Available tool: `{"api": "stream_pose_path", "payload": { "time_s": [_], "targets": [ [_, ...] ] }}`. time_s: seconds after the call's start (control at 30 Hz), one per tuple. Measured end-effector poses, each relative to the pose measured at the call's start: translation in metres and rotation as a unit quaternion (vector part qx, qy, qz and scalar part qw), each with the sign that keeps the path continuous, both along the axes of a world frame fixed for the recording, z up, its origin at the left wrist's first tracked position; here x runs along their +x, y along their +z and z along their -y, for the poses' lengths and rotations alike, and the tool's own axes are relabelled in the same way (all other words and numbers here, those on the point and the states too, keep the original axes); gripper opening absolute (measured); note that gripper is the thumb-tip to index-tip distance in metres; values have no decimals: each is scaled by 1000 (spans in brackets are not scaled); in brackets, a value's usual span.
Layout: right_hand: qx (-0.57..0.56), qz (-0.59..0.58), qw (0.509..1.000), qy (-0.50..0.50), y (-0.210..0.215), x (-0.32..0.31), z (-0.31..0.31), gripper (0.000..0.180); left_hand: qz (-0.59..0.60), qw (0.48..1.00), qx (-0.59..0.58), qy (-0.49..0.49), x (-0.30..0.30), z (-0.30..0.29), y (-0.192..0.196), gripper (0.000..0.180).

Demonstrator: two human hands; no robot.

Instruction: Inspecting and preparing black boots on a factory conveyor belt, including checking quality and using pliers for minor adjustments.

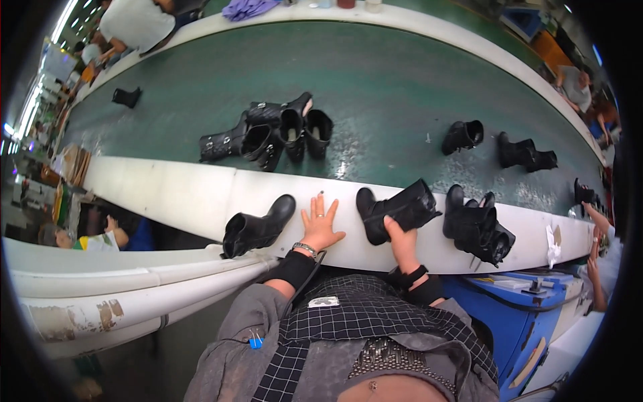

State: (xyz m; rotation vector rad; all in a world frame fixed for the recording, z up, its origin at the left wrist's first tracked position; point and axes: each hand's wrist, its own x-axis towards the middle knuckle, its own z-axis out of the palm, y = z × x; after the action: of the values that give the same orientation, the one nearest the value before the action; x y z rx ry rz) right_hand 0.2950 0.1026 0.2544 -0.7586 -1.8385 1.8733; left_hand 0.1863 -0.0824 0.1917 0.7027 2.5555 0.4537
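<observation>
My left hand (320,224) lies flat with fingers spread on the white ledge (174,194) beside the green conveyor belt (375,80), holding nothing. A black boot (256,228) lies on its side just left of it, apart from the fingers. My right hand (402,242) grips a second black boot (395,209) from below, at its shaft. Right of that, a pair of black boots (477,224) rests on the same ledge.
A cluster of several black boots (274,134) sits mid-belt; single boots lie at the far left (126,97) and right (462,136), (526,154). Other people work at the belt's far side and right end. A blue workbench (516,315) stands lower right.
</observation>
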Motion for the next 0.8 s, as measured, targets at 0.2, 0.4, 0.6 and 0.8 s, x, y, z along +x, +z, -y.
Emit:
{"api": "stream_pose_path", "payload": {
  "time_s": [0.2, 0.4, 0.6, 0.8],
  "targets": [
    [115, -39, 992, 40, -17, -106, -10, 32, -27, 999, 22, -12, 3, 12, -15, 103],
    [237, 46, 969, 58, -29, -209, 2, 40, -30, 999, 12, -15, 0, 12, -14, 103],
    [140, 65, 976, 155, -61, -206, 31, 58, -75, 997, 3, -27, 1, 18, -23, 108],
    [242, 114, 950, 159, -76, -153, -3, 75, -20, 1000, 8, -2, 4, 23, -11, 106]
  ]
}}
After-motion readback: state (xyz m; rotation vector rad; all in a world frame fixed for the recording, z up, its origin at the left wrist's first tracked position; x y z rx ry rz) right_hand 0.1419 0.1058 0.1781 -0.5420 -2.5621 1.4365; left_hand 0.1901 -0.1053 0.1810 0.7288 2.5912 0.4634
